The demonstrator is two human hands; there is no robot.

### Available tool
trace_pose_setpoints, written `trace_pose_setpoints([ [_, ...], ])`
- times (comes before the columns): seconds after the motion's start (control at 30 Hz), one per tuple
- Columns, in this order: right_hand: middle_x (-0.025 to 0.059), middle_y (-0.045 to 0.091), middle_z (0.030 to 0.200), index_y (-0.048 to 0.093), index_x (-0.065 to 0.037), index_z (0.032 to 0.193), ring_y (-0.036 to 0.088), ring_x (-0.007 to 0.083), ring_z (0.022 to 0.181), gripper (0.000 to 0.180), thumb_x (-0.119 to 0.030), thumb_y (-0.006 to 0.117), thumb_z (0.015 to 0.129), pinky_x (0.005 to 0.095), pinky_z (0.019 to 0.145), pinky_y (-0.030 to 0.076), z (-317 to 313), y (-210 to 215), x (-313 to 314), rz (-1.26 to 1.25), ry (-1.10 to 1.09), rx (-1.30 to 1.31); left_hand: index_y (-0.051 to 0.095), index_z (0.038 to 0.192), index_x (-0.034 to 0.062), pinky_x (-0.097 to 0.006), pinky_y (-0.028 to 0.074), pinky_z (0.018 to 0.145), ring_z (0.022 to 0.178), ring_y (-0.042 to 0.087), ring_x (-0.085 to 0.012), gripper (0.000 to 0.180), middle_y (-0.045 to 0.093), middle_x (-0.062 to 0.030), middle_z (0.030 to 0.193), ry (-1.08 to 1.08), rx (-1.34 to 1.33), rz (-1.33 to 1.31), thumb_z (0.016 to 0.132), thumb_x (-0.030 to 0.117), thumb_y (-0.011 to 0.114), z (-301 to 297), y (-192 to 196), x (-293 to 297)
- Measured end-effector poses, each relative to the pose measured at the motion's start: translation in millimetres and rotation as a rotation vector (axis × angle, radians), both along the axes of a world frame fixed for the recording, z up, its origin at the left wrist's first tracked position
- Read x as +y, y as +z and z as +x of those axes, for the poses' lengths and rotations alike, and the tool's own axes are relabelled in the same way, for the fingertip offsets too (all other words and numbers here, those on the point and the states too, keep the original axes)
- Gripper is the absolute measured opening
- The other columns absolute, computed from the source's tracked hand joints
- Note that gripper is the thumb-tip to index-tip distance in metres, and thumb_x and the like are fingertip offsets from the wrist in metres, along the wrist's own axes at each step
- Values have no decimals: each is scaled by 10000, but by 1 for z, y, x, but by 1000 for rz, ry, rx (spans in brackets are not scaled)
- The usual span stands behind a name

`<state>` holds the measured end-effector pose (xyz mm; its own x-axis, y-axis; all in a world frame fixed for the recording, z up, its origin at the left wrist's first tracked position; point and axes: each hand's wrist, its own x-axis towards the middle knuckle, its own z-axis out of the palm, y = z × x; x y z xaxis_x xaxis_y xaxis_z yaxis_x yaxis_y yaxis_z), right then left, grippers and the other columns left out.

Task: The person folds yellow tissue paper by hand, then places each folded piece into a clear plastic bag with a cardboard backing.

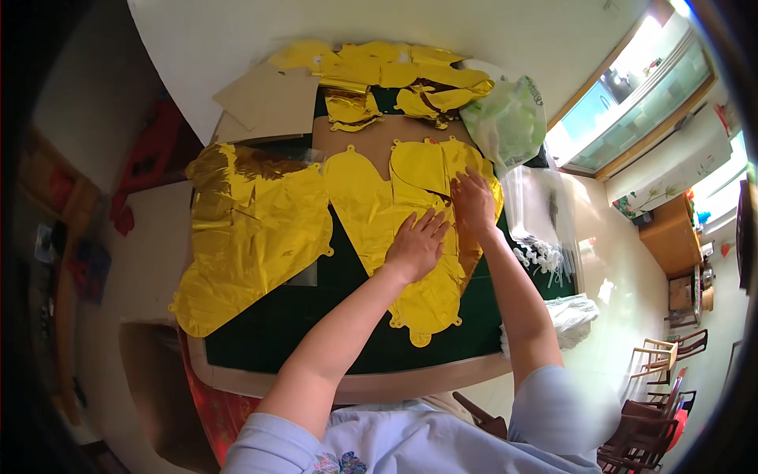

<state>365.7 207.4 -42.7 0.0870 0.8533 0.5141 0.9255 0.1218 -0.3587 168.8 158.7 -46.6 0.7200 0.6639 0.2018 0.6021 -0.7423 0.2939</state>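
A flat, uninflated gold foil balloon (426, 288) lies in front of me on the dark green tabletop, partly folded over near its top. My left hand (418, 245) rests flat on its middle with the fingers stretched out. Against the balloon's right part, by the fold, lies my right hand (475, 205), its fingers extended over the foil; the undersides of both hands are hidden. To the left, a larger spread of gold foil balloons (253, 237) lies flat with creases and small tabs along its edges.
More folded gold foil (379, 71) lies at the table's far side, beside beige cardboard sheets (276, 103). A green-white plastic bag (505, 118) stands at the far right. Clear plastic sleeves (537, 201), small white pieces (539, 257) and a white plastic bundle (568, 316) line the right edge.
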Motion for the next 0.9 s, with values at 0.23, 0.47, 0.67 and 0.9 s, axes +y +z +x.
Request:
trace_pose_setpoints([
  [0.23,142,537,1324,630,-98,1206,461,326,1262,325,-207,589,902,462,1084,325,-2,-7,-7,-67,58,-73,415,1405,96,-443,199,1158,1409,285,-253,456,351,-89,1502,7,-22,12,981,261,399,1,-2,1],
  [0.47,115,539,1333,593,-97,1228,446,294,1292,325,-218,545,930,470,1090,317,-7,-4,15,-58,84,-154,417,1403,94,-445,199,1159,1408,287,-252,456,353,-93,1500,5,-52,11,980,265,401,1,-4,1],
  [0.67,110,529,1346,542,-87,1271,448,285,1294,347,-208,487,950,476,1086,318,-10,-10,30,-126,47,-194,401,1416,89,-442,190,1163,1413,277,-247,468,350,-88,1501,16,-7,-38,982,266,389,1,1,2],
  [0.9,171,566,1278,562,-58,1235,501,320,1228,355,-248,478,948,456,1013,389,-12,2,57,-194,-5,-110,380,1428,84,-442,193,1157,1420,264,-240,481,328,-78,1515,3,12,36,984,271,381,0,-9,-2],
])
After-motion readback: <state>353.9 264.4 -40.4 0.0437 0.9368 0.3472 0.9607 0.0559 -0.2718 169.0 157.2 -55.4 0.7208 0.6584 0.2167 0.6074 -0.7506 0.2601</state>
